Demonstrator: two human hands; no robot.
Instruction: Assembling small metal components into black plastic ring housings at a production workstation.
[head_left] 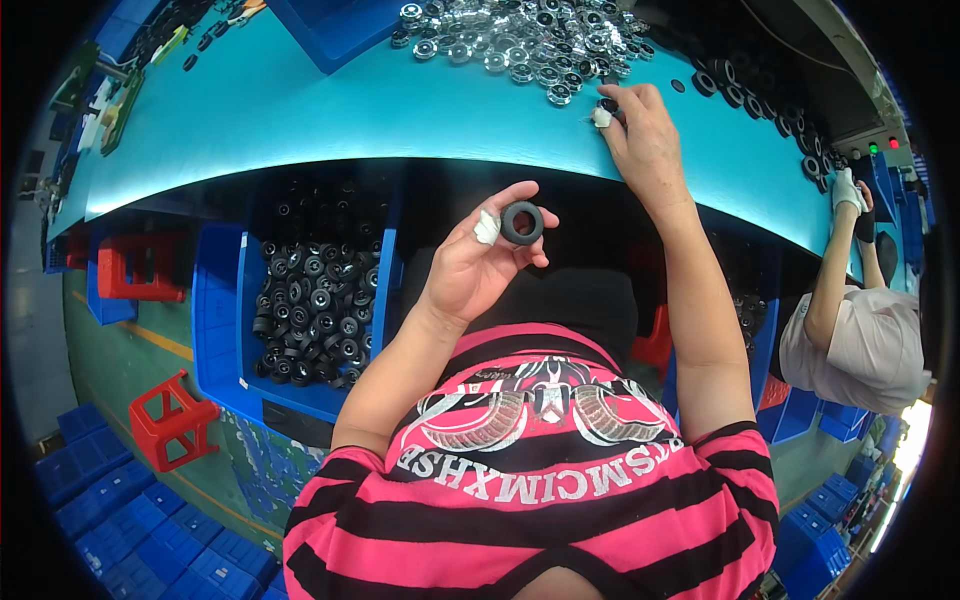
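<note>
My left hand (478, 265) is raised in front of my chest, below the edge of the blue table (300, 110). Its fingertips pinch a black rubber ring (522, 222), and white tape wraps one finger. My right hand (640, 130) reaches forward onto the table. Its fingertips rest at the near edge of a pile of shiny metal wheel hubs (530, 40), touching a small dark part (607, 105). A white wrap covers one right fingertip too.
A blue bin (215, 330) under the table on my left holds several black wheels (310, 300). Black rings (780, 110) line the table's right side. Another person (850, 330) works at the right. A red stool (170, 420) and blue crates (120, 520) stand on the floor.
</note>
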